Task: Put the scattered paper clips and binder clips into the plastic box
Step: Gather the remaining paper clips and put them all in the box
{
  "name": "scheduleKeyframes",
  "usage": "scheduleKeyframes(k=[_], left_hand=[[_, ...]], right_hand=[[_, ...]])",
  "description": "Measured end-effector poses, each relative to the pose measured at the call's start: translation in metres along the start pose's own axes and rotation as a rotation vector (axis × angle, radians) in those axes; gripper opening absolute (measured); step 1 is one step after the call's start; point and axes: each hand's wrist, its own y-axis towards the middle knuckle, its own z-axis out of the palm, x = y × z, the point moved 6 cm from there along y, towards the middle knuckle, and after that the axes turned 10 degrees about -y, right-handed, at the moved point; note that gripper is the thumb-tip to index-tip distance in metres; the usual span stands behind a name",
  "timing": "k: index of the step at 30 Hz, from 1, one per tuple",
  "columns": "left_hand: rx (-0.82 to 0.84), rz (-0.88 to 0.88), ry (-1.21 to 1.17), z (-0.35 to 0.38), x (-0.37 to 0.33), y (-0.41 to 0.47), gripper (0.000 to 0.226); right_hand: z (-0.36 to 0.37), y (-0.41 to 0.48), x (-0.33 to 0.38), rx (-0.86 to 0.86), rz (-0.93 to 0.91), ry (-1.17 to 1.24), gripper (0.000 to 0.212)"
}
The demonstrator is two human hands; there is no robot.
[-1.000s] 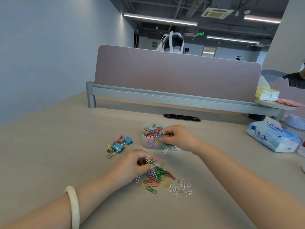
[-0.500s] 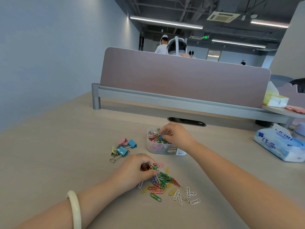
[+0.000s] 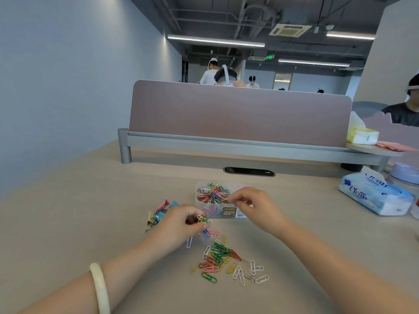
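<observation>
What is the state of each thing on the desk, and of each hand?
plastic box: open, partly filled with paper clips
loose paper clips: scattered on the desk
binder clips: on the desk, left of the box
left hand: grips several paper clips
right hand: at the box, grip unclear

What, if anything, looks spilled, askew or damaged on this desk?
Nothing damaged: coloured wire paper clips lie strewn on the beige desk nearer than the upright clear plastic box, and pastel binder clips sit heaped to its left, the task's own mess.
</observation>
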Motion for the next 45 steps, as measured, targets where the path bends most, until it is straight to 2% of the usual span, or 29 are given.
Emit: scheduleKeyframes(k=[2,4,5,9,13,29,36,38,41,42,43,45], left_hand=[[-0.029,-0.005,-0.059,-0.007,-0.004,0.019,0.014],[-0.071,0.017,-0.084,-0.012,-0.011,0.042,0.011],[-0.092,0.026,-0.059,-0.013,-0.015,0.054,0.008],[-0.124,0.037,0.113,-0.01,-0.017,0.094,0.019],[-0.048,-0.019,0.296,0.003,-0.002,0.112,0.023],[0.107,0.114,0.547,0.006,-0.007,0.094,0.017],[0.207,0.113,0.611,0.007,-0.011,0.083,0.024],[0.131,0.151,0.567,-0.001,-0.019,0.075,0.027],[-0.122,0.248,0.408,-0.024,-0.029,0.049,0.025],[-0.157,0.253,0.391,-0.028,-0.026,0.038,0.022],[-0.147,0.241,0.422,-0.028,-0.018,0.029,0.021],[-0.02,0.173,0.559,-0.015,0.002,0.013,0.019]], right_hand=[[0.008,-0.024,-0.002,0.046,-0.011,0.038,0.023],[0.021,-0.045,-0.004,0.107,-0.031,0.034,0.022],[0.026,-0.052,-0.005,0.127,-0.039,0.025,0.022],[0.03,-0.057,-0.01,0.121,-0.032,0.035,0.019],[0.032,-0.058,-0.011,0.126,-0.028,0.052,0.019],[0.031,-0.06,-0.008,0.139,-0.036,0.07,0.018],[0.03,-0.062,-0.007,0.146,-0.047,0.071,0.019],[0.029,-0.062,-0.008,0.137,-0.048,0.07,0.019],[0.026,-0.062,-0.011,0.114,-0.037,0.075,0.022],[0.026,-0.062,-0.012,0.107,-0.032,0.08,0.023],[0.025,-0.062,-0.012,0.1,-0.029,0.081,0.023],[0.026,-0.061,-0.013,0.091,-0.029,0.074,0.024]])
